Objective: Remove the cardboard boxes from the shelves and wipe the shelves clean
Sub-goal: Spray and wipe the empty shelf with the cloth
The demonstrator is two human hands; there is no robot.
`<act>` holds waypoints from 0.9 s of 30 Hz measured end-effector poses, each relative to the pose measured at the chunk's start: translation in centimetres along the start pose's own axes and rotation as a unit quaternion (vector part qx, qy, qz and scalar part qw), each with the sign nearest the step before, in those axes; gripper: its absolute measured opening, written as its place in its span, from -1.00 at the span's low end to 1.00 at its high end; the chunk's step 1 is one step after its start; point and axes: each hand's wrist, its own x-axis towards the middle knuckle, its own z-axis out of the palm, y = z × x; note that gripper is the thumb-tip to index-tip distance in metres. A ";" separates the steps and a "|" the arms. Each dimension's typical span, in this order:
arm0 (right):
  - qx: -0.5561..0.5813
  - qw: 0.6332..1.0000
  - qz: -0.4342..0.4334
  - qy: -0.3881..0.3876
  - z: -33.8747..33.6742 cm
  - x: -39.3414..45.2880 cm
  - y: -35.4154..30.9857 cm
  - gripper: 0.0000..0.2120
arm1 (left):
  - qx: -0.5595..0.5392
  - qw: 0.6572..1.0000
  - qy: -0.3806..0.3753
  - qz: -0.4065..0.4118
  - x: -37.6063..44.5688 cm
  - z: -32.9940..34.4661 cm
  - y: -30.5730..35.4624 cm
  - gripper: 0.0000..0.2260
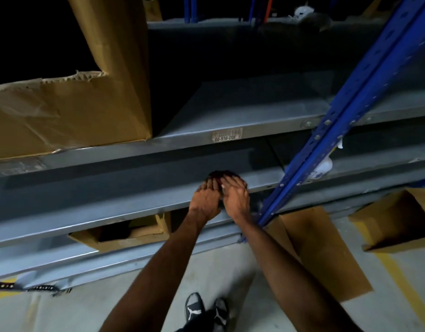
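- Shoes (206, 310) at 6 o'clock stand on grey floor (206, 267); bare room lies between them and the rack.
- Flattened cardboard (326, 257) lies at 4 o'clock beside the blue upright (338, 130).
- Left hand (205, 201) and right hand (235, 196), side by side, fingers fairly straight, press a dark cloth (222, 174) onto the middle shelf (111, 200) near its front edge.
- Torn cardboard box (70, 109) sits on the upper shelf (242, 116) at 10 o'clock.
- Open box (125, 232) shows below, at 7 o'clock.
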 end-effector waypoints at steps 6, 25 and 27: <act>-0.055 0.998 -0.014 -0.027 -2.6 0.6 5.2 -0.55 | 0.009 1.000 -0.018 -0.015 0.1 1.7 0.5 -0.15; -0.003 0.999 0.047 0.000 -4.0 0.7 7.4 -0.56 | -0.168 0.986 0.010 -0.003 4.8 -2.2 5.7 -0.27; -0.019 0.999 -0.032 -0.026 -4.8 -0.7 9.5 -0.50 | -0.182 0.983 0.002 -0.014 5.4 -2.0 6.2 -0.25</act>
